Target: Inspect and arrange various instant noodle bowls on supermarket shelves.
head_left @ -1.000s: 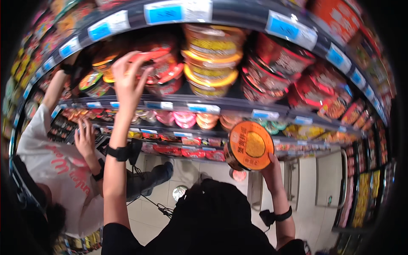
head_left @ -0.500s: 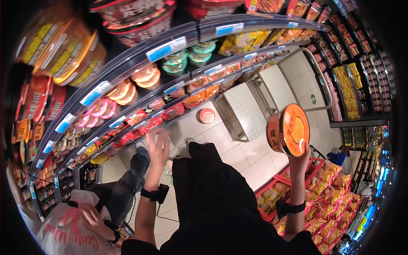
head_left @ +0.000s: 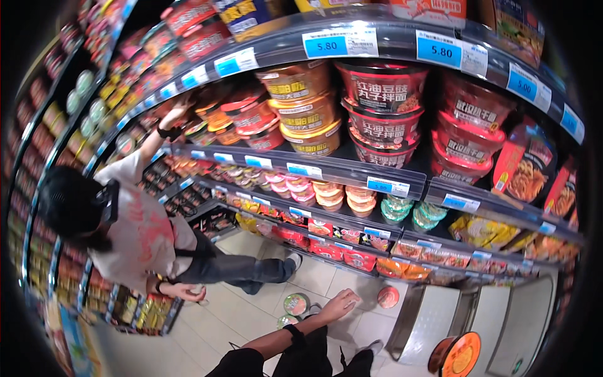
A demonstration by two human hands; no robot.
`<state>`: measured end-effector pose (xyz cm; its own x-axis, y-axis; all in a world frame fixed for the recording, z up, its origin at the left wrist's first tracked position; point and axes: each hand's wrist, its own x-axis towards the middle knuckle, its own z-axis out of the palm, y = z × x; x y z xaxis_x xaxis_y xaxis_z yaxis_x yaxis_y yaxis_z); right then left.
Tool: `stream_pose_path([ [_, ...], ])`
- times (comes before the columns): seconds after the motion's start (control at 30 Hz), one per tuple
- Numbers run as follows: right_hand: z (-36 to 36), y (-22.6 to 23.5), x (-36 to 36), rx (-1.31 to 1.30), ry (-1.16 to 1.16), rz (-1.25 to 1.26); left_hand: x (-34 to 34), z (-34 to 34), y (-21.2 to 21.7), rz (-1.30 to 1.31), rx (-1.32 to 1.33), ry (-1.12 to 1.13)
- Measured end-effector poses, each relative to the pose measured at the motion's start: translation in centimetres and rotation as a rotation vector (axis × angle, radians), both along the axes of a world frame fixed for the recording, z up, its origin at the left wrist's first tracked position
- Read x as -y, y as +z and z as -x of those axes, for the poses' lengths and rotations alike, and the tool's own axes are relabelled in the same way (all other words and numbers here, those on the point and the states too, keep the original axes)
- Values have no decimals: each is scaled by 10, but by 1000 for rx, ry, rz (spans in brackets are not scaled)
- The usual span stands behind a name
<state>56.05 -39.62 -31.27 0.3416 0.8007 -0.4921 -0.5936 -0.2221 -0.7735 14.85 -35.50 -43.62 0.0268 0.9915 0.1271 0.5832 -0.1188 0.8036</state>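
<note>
My left hand (head_left: 339, 306) reaches over the floor with its fingers stretched out and holds nothing. Close to it on the tiles lies a red round-lidded noodle bowl (head_left: 388, 296); two green-lidded bowls (head_left: 295, 304) are near my foot, to the left. At the lower edge an orange-lidded instant noodle bowl (head_left: 463, 355) with dark sides is held tilted in front of the metal step stool. My right hand, which grips this bowl in the earlier frame, is cut off below the edge now.
Shelves ahead carry stacked brown-yellow bowls (head_left: 306, 116) and red bowls (head_left: 383, 116). The metal step stool (head_left: 424, 320) stands at lower right. A co-worker (head_left: 141, 232) at left reaches one hand (head_left: 176, 113) into the shelf. More shelving (head_left: 38, 188) lines the far left.
The view has swung up and left, toward the shelves and co-worker. The orange bowl now sits at the lower edge, and my right hand has left the picture. My left hand stays empty.
</note>
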Motion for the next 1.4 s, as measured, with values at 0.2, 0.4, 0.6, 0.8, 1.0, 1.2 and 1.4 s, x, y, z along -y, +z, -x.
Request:
stream_pose_path([
  [0.2,-31,-2,-54,7,242,-24,29,-64,-17,151,111,222],
  [0.4,-50,-7,-84,44,445,-48,71,-85,-43,301,225,305],
  [0.6,-4,11,-84,100,554,18,132,-81,-58,499,143,428],
  [0.8,22,-26,-97,148,772,37,209,-77,-94,569,191,564],
  [1.0,57,-39,-109,64,938,-10,246,-77,-120,629,213,659],
  [1.2,84,-36,-118,1,880,33,226,-59,-100,480,239,746],
  [1.4,117,-31,-140,12,918,-115,181,-35,-25,286,300,819],
])
